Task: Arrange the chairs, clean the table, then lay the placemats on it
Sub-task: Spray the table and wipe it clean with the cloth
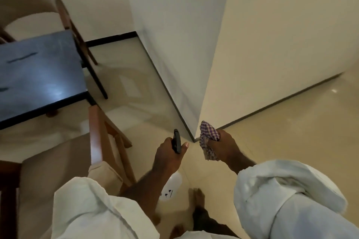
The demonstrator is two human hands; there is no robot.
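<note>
A spray bottle (176,141) is gripped by the left hand (167,156), with the fingers curled round its black trigger head; its white body is seen hanging below the wrist. A purple-and-white checked cloth (208,134) is clutched, bunched up, in the right hand (223,146), and a loose end is left dangling under the fist. The 2 hands are held near each other, not touching, above the pale tiled floor (272,132). The dark counter (38,75) is found well to the left of the left hand. 1 chair (96,137), with a wooden frame and a beige seat, is placed just left of that hand at the counter's near edge. A 2nd chair (64,15) is set at the far side. A white wall corner (186,64) is seen just beyond both hands.
</note>
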